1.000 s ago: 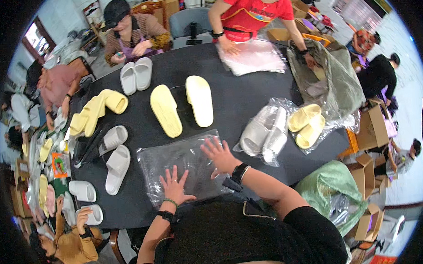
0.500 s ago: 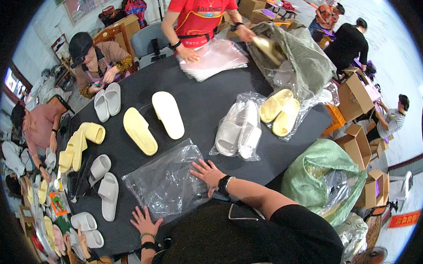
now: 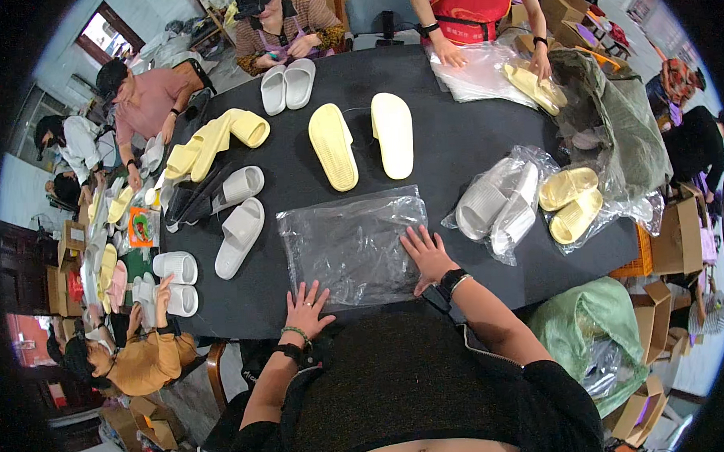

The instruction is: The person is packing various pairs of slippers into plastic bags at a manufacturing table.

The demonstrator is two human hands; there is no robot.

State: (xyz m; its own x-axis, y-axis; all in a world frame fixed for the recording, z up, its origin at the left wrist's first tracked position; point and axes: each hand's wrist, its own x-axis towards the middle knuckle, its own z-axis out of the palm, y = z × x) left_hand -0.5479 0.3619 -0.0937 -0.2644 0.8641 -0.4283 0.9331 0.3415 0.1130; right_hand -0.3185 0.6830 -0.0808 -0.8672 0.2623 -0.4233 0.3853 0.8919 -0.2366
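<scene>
While both hands' fingers spread open, right hand (image 3: pixel 427 257) and left hand (image 3: pixel 305 308) press the clear bag (image 3: pixel 351 242).

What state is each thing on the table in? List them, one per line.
Clear plastic bag: empty, flat on the table, under both hands.
Left hand: open, fingers spread on the bag's near edge.
Right hand: open, palm down on the bag.
Yellow slippers: loose, unbagged, soles up.
Grey slippers: inside a bag.
Bagged yellow slippers: inside a bag.

Both hands (image 3: pixel 364 282) flat — clear plastic bag (image 3: pixel 351 242)
</scene>
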